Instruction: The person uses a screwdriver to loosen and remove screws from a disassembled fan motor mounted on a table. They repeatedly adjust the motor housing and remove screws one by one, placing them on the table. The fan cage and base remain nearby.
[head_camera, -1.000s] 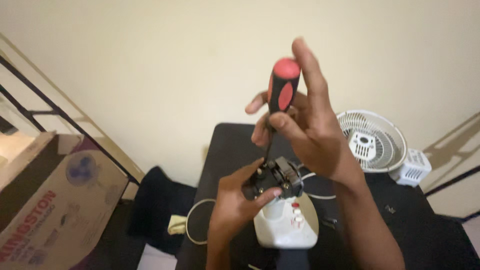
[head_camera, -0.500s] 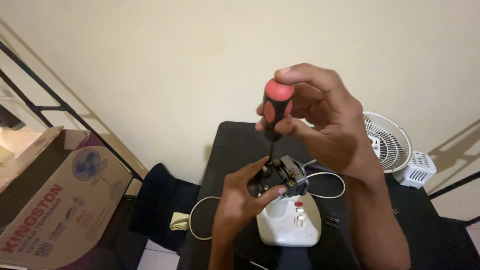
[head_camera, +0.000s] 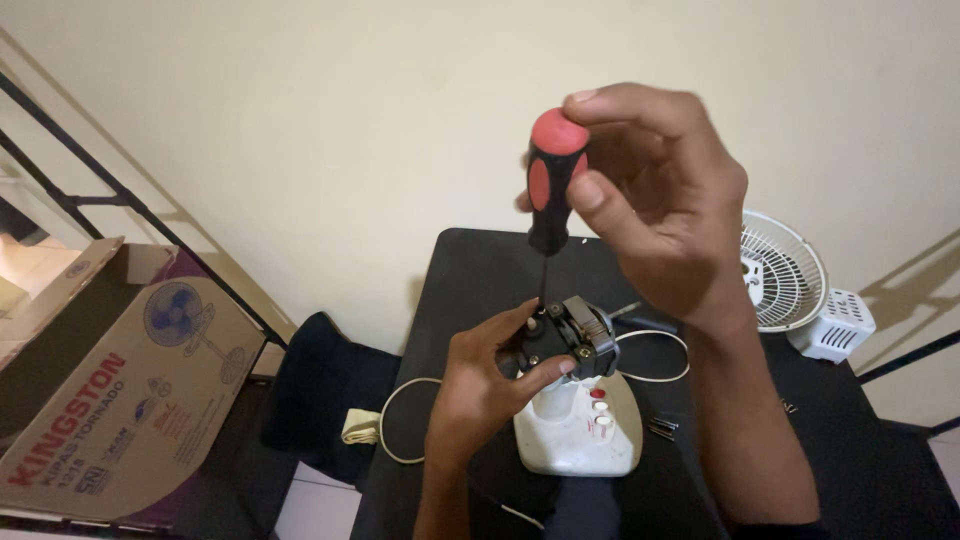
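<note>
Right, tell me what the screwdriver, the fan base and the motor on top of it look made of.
Red and black screwdriver: the handle looks like matte moulded plastic or rubber; the thin dark shaft looks like steel.
White fan base: smooth, slightly glossy plastic, judging by its rounded moulded shell and coloured buttons.
Dark fan motor: seemingly metal, with grey layered plates and brassy screw heads, though it is partly hidden by the left hand.

Counts on and around the black table (head_camera: 470, 270)

One screwdriver (head_camera: 552, 180), one small motor (head_camera: 570, 340), one white fan base (head_camera: 580, 430), one fan grille (head_camera: 785, 270), one cardboard box (head_camera: 130, 400), perhaps two loose screws (head_camera: 660, 428).
</note>
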